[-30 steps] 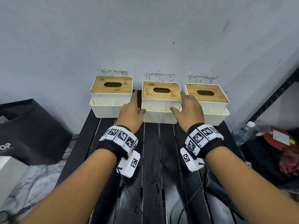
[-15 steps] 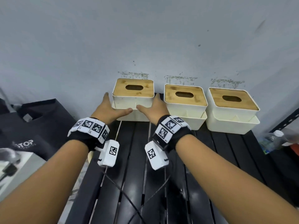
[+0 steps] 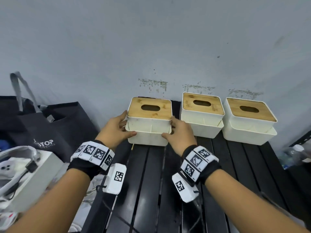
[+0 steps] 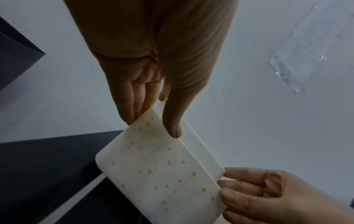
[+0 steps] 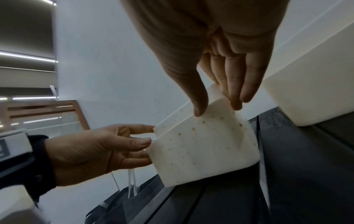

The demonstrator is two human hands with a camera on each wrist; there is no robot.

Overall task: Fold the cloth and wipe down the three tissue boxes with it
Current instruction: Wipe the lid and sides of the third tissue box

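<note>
three tissue boxes (image 3: pixel 149 121), two hands (image 3: pixel 116 130), one bag (image 3: pixel 55 126)

Wall (image 3: pixel 151 39) shuts off the far side behind all three boxes; a narrow gap splits left box (image 3: pixel 149 125) from middle box (image 3: pixel 202 120), black bag (image 3: pixel 55 128) crowds the left, near counter (image 3: pixel 168 190) slats lie open.

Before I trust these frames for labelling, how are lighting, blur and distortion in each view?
Head view: evenly lit and sharp, wide-angle bending toward the edges, left tissue box clear. Left wrist view: dim and soft, left hand in shadow, stretched large near the lens. Right wrist view: right hand dark against the pale wall, strip-light glare at far left.
</note>
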